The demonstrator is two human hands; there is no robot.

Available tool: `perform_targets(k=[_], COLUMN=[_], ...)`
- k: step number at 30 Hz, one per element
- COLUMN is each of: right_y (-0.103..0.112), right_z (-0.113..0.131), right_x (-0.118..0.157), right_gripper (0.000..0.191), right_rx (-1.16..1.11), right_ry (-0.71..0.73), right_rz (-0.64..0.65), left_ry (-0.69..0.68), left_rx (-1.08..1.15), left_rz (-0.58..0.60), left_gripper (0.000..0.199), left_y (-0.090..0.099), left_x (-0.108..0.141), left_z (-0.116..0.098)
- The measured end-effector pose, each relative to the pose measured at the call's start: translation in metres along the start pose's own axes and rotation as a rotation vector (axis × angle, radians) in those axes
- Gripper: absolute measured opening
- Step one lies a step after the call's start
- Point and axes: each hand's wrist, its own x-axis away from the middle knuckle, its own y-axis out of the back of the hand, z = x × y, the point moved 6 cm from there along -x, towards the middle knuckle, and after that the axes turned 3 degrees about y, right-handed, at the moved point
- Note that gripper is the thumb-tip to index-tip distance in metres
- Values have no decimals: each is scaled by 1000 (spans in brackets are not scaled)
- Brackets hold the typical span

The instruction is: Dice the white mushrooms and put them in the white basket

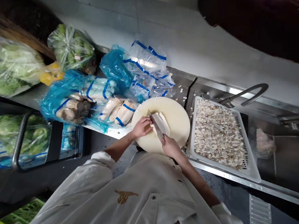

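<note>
On the round cream cutting board (141, 144) lie long white slices (165, 123) that look like king oyster mushroom. My right hand (171, 147) is closed around the handle of a kitchen knife (156, 126), whose blade slants across the board toward the upper left. My left hand (141, 127) rests at the board's left side with bent fingers pressed on a piece of mushroom close to the blade. Its fingertips partly hide that piece. To the right, a white perforated tray (251, 171) holds a heap of small chopped mushroom pieces (216, 136).
Bagged whole mushrooms (123, 111) lie left of the board, with crumpled plastic bags (148, 66) behind. Bagged greens (71, 46) stand farther left. A faucet (254, 88) rises behind the tray beside a sink (292, 164). A cart handle (19, 145) is at lower left.
</note>
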Motion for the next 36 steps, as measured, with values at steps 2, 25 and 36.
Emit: perform_targets(k=[2,25,36], right_y=[10,-24,-11], right_z=[-5,-125,-88], right_x=[12,42,25], right_gripper=[33,33,34], right_rx=[-49,-224,-43], right_ry=[26,-82,158], right_rz=[-61,-160,-69], left_ry=[-7,-219,237], left_rx=[-14,-492,-234], left_rz=[23,1024,246], left_gripper=[29,74,71], left_y=[1,-1,48], left_x=[1,-64,-8], left_z=[-2,-15,-1])
